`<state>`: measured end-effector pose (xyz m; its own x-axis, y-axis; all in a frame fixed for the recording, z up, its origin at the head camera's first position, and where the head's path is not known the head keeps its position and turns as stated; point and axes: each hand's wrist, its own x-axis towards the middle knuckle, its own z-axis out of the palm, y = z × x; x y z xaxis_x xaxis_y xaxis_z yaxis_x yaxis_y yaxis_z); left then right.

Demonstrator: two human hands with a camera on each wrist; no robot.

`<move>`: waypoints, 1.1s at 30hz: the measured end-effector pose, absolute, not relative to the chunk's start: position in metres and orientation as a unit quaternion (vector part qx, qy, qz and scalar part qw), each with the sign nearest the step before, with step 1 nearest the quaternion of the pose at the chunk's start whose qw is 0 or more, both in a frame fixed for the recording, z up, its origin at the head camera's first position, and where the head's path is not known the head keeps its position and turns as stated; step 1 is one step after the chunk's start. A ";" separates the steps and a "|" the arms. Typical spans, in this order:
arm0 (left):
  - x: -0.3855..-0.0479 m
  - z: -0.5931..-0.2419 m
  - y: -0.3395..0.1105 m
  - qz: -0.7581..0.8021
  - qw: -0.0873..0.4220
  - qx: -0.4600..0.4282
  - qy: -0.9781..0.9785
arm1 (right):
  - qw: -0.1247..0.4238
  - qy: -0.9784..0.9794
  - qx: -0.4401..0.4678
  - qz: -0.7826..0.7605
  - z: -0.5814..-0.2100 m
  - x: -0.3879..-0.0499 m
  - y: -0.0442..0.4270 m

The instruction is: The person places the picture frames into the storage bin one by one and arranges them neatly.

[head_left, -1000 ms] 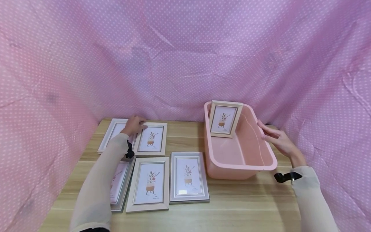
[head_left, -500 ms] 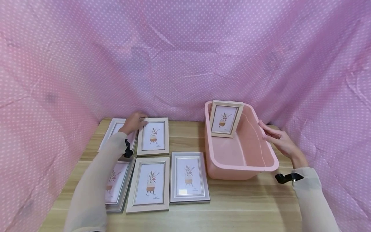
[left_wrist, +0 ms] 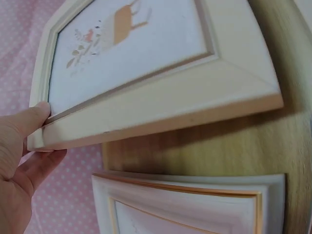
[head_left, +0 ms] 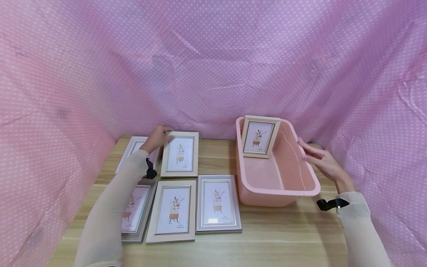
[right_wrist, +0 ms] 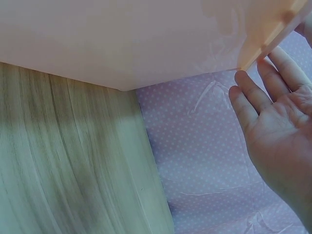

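Note:
My left hand (head_left: 157,139) pinches the upper left corner of a cream picture frame (head_left: 180,173). In the left wrist view the thumb lies on the face of that frame (left_wrist: 146,117) and the fingers are beneath, its near edge raised off the wood. My right hand (head_left: 326,165) touches the right rim of the pink bin (head_left: 280,192) with extended fingers. In the right wrist view the fingertips of my hand (right_wrist: 280,117) meet the bin's edge (right_wrist: 122,63). Inside the bin a cream frame (head_left: 271,137) leans at the back left.
On the wooden table (head_left: 267,237) lie a cream frame (head_left: 151,230), a silver-white frame (head_left: 201,222) left of the bin, a grey-edged frame (head_left: 146,211) and a white frame (head_left: 125,157) partly behind my left arm. A pink dotted cloth (head_left: 213,66) hangs behind.
The cream frame at my left hand has lifted and shifted slightly right and back, with the hand moving along. My right hand has stayed at the bin's rim.

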<state>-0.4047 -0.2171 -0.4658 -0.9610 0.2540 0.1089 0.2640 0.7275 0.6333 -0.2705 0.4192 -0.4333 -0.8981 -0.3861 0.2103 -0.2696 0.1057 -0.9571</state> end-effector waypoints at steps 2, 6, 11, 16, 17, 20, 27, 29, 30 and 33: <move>-0.402 -0.461 -0.215 -0.353 0.012 -0.136 -0.926 | 0.045 0.738 -0.223 -0.635 -0.434 -0.270 0.420; -0.397 -0.454 -0.214 -0.370 0.016 -0.124 -0.921 | 0.042 0.733 -0.229 -0.639 -0.436 -0.269 0.421; -0.397 -0.448 -0.213 -0.405 0.027 -0.118 -0.906 | 0.047 0.732 -0.230 -0.639 -0.436 -0.269 0.421; -0.397 -0.438 -0.212 -0.435 0.022 -0.116 -0.893 | 0.049 0.737 -0.224 -0.636 -0.434 -0.269 0.421; -0.396 -0.436 -0.213 -0.441 0.017 -0.111 -0.890 | 0.049 0.737 -0.224 -0.636 -0.434 -0.269 0.420; -0.393 -0.429 -0.213 -0.456 0.001 -0.099 -0.885 | 0.049 0.731 -0.231 -0.640 -0.435 -0.269 0.420; -0.385 -0.414 -0.213 -0.489 -0.051 -0.081 -0.867 | 0.049 0.721 -0.245 -0.646 -0.437 -0.269 0.420; -0.384 -0.409 -0.211 -0.500 -0.065 -0.078 -0.860 | 0.045 0.725 -0.240 -0.644 -0.437 -0.269 0.420; -0.384 -0.407 -0.211 -0.506 -0.071 -0.079 -0.856 | 0.044 0.727 -0.240 -0.642 -0.437 -0.269 0.420; -0.383 -0.399 -0.209 -0.524 -0.083 -0.082 -0.843 | 0.044 0.724 -0.242 -0.644 -0.437 -0.271 0.420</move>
